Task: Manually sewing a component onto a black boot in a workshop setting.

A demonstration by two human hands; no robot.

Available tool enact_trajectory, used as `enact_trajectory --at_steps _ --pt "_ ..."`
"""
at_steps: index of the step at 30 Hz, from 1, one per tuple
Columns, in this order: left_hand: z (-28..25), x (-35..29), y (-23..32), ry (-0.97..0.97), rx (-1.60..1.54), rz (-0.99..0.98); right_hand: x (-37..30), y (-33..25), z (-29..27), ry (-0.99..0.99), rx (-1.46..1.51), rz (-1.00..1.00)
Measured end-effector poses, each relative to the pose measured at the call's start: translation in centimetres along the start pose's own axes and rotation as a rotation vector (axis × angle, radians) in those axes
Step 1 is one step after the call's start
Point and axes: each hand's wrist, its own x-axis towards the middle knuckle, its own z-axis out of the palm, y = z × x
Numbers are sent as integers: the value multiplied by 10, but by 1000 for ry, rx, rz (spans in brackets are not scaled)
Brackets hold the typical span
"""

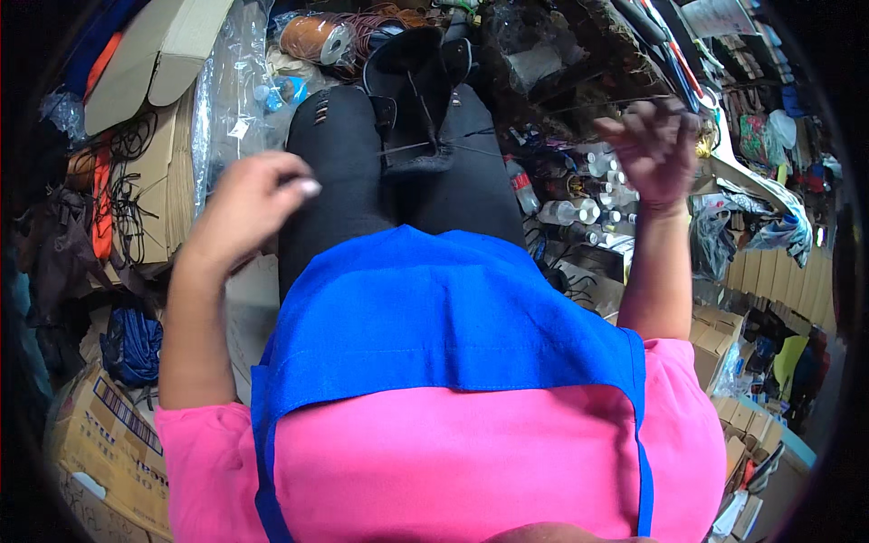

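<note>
A black leather piece [418, 109], shaped like a shoe or boot upper with raised flaps, stands gripped between my black-trousered knees. Dark thread [407, 147] comes out of its middle and spreads to both sides. My left hand [262, 195] hovers left of my thigh, thumb and forefinger pinched together; blur hides what is between them. Raised higher and farther out, my right hand [652, 149] is curled and smeared by motion. A thin dark line of thread leads toward its fingers. Both hands are apart from the leather piece.
Orange cord spools [317, 41] lie beyond my left knee. Cardboard [167, 181] and clear plastic sheeting [226, 118] stand at the left. Several small bottles [588, 199] and a red-labelled bottle [520, 185] crowd the right, beside a dark ragged-edged block [579, 72].
</note>
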Motion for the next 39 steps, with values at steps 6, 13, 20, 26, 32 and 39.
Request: enact_trajectory --at_steps 6,13,20,26,32,39 --pt "9 33 21 422 -1208 153 -6 -1 -10 236 -1319 568" --pt "6 45 -6 187 -1756 -53 -60 56 -39 2 -1932 511" --pt "0 50 -16 339 -1334 -150 -93 75 -68 421 -1247 644" --pt "15 41 -24 511 -66 275 -64 50 -66 970 -991 444" --pt "79 43 38 219 95 469 41 72 28 -113 -1883 -1" --pt "90 55 34 285 90 523 57 95 31 -501 -1768 410"
